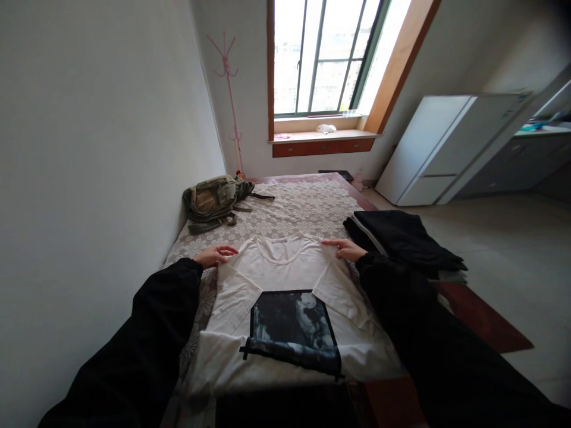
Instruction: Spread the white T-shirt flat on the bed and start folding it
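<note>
- The white cotton T-shirt with a dark square print (285, 297) lies flat, front up, on the floral-patterned bed cover (307, 208), collar at the far end.
- The left hand (215, 255) rests on its left shoulder, fingers loose, gripping nothing.
- The right hand (342, 248) presses the right shoulder (whether it pinches cloth, I cannot tell).
- Judging by this, smoothing before a fold; the next move calls for an even grasp on both shoulders.
- A folded black garment pile (404, 241) sits right; an olive canvas backpack (214, 202) far left.

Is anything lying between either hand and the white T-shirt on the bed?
Nothing visible does. The left hand rests at one shoulder of the white T-shirt and the right hand at the other, both already on the fabric. The green backpack and the folded dark clothes lie apart from it.
</note>
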### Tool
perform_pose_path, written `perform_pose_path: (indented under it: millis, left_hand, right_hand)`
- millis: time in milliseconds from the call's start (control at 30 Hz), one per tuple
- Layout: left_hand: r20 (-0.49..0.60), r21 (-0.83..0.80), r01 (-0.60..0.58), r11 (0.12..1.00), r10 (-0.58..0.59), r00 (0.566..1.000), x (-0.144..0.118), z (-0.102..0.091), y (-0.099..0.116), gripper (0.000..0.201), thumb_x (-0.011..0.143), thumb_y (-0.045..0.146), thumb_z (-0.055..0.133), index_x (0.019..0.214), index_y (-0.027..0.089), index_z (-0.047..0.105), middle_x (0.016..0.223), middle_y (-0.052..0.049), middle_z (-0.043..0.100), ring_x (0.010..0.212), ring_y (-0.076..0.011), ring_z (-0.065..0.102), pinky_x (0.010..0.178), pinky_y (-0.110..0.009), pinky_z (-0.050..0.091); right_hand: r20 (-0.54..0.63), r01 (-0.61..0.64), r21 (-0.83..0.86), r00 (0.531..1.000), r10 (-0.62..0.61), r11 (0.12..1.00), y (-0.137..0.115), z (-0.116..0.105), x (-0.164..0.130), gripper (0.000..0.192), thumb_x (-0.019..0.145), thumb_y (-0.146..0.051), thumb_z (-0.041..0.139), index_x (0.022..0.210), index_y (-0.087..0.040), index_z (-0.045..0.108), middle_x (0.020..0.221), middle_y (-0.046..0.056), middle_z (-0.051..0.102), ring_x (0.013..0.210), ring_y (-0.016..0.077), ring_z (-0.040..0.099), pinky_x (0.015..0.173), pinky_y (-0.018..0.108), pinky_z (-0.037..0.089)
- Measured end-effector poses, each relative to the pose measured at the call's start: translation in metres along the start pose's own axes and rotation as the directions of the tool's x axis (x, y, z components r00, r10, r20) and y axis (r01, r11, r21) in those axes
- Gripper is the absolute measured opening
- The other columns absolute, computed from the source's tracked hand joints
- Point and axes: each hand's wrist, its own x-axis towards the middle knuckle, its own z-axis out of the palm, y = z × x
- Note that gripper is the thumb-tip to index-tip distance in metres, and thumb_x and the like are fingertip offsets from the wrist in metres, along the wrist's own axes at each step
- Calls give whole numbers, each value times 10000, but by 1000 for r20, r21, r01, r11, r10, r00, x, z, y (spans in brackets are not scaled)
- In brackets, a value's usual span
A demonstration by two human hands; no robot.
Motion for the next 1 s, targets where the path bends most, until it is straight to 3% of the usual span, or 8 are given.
perform_pose_path:
  millis: [167,333,467,567,733,833,933,1000]
  left_hand:
    - [6,43,27,999,-27,1000,-6,-6,-1,469,538,314,741,981,175,800,816,-46,711,622,-137,530,538,-234,379]
    - [20,117,15,993,-18,1000,0,2,-2,493,554,312,729,1021,176,811,670,-12,638,580,-136,478,547,-250,380]
    - [-45,167,-20,986,28,999,0,-2,-4,620,560,308,702,1163,173,761,552,57,442,519,-110,368,517,-234,308]
    - [-99,210,-77,975,100,990,-4,-13,3,692,591,305,652,1268,175,707,562,72,392,514,-100,323,511,-226,268]
    - [-215,350,-222,910,309,926,1,-29,42,664,613,292,608,1246,125,719,705,8,604,605,-120,477,606,-241,399]
    - [-375,415,-217,884,383,844,14,-32,71,613,654,325,632,1214,92,719,994,-85,716,883,-219,627,828,-315,496]
    - [-450,476,-197,857,430,783,23,-21,89,574,681,329,682,1203,91,704,1309,-168,643,1251,-328,545,1073,-390,417]
    - [-446,517,-199,832,461,767,18,-2,89,527,699,313,704,1185,107,708,1416,-182,579,1382,-348,451,1170,-407,327]
  right_hand:
    - [-55,17,4,998,-17,1000,5,5,-4,601,519,-79,563,1045,-203,825,994,51,781,989,288,712,890,368,566]
    - [-117,95,-11,988,-96,995,3,13,0,615,543,-67,584,1106,-196,797,1274,67,712,1326,327,556,1165,447,392]
    - [-126,131,-27,983,-133,991,8,10,-5,658,553,-79,591,1178,-189,765,1372,81,655,1391,334,495,1215,478,317]
    - [-139,158,-36,977,-161,987,9,-1,-6,722,581,-85,582,1286,-177,708,1463,77,583,1448,316,424,1238,452,272]
    - [-140,271,-158,946,-293,950,-20,-32,18,772,627,-66,591,1391,-169,633,1509,78,535,1464,313,397,1258,433,232]
    - [-217,239,-208,934,-283,948,-52,-45,43,781,658,-63,611,1433,-154,587,1541,99,492,1478,325,365,1265,447,206]
    - [-270,179,-216,934,-236,960,-80,-41,60,812,676,-72,651,1476,-137,527,1604,143,386,1502,370,298,1250,506,219]
    - [-294,144,-219,933,-206,965,-93,-28,57,811,673,-86,698,1465,-145,534,1626,162,333,1504,407,272,1234,553,230]
